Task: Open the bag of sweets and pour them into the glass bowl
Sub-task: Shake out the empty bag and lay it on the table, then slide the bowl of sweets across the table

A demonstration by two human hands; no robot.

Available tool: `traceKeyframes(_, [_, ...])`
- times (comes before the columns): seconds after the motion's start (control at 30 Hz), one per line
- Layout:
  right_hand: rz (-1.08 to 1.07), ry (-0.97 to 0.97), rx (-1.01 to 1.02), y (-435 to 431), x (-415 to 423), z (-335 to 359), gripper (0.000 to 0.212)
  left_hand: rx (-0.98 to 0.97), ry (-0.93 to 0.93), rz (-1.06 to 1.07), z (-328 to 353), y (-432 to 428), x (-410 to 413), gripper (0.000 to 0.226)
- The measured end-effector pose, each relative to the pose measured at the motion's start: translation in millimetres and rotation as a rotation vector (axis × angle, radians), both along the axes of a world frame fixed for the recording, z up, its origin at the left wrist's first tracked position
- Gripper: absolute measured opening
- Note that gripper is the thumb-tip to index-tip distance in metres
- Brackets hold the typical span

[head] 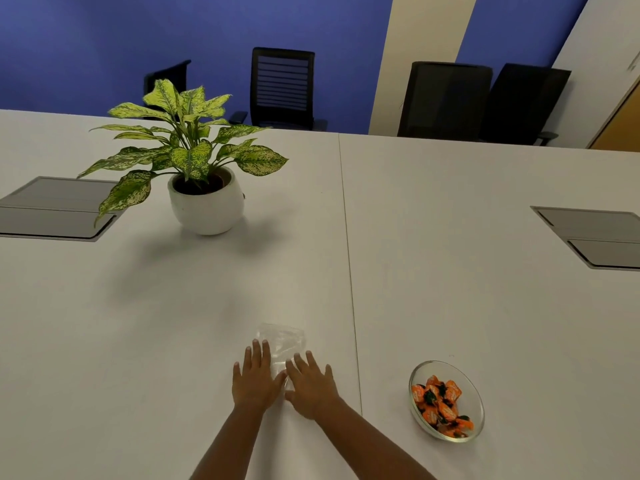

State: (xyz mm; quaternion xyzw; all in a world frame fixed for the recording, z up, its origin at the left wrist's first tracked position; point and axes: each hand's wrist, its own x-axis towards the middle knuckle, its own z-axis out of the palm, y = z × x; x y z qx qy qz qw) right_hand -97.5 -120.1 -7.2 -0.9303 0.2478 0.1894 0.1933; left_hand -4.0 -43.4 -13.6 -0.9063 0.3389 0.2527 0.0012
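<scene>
I'm seeing both hands lying flat, fingers spread, gripping nothing: left hand (254, 379) and right hand (311, 388) pressing the empty clear bag (282, 341) at bottom centre. Sweets (441, 405) sitting in glass bowl (476, 398), lower right.

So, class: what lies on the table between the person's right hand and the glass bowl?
Only bare table, crossed by its seam, separates the right hand from the glass bowl in the head view.

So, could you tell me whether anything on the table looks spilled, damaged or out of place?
Nothing stands out. The orange wrapped sweets all lie inside the clear glass bowl, with none on the white table. The empty clear plastic bag lies flat under both hands, left and right.
</scene>
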Motion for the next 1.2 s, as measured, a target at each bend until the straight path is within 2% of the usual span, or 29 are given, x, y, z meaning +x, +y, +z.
traceKeyframes(0.07, [0.031,0.06,-0.002,-4,-2,-2,0.063,0.045,-0.029,0.031,-10,2,-4,0.076])
traceKeyframes(0.13, [0.051,0.059,0.011,-6,-4,-2,0.063,0.06,-0.04,0.029,-13,4,-7,0.076])
traceKeyframes(0.27, [0.002,-0.061,0.046,-15,-13,7,0.058,-0.09,-0.082,0.029,-14,1,-7,0.104])
traceKeyframes(0.33, [-0.053,-0.11,0.05,-26,-20,14,0.057,-0.197,-0.115,0.011,-18,-3,-8,0.093])
traceKeyframes(0.4, [-0.118,-0.165,0.043,-42,-30,20,0.056,-0.215,-0.126,-0.017,3,-12,-19,0.086])
traceKeyframes(0.5, [-0.265,-0.267,0.043,-73,-52,31,0.051,-0.443,0.032,0.073,22,-35,-36,0.058])
traceKeyframes(0.63, [-0.501,-0.428,0.076,-110,-91,45,0.045,-0.702,0.31,0.198,28,-70,-66,0.052])
traceKeyframes(0.7, [-0.646,-0.5,0.106,-124,-116,51,0.041,-0.758,0.431,0.237,37,-87,-87,0.05])
traceKeyframes(0.93, [-1.046,-0.592,0.203,-141,-191,45,0.045,-0.752,0.733,0.296,43,-117,-155,0.051])
traceKeyframes(1.03, [-1.154,-0.632,0.3,-133,-211,34,0.044,-0.7,0.805,0.311,35,-123,-177,0.05])
traceKeyframes(1.2, [-1.305,-0.744,0.54,-118,-227,14,0.046,-0.689,0.96,0.473,23,-128,-195,0.05])
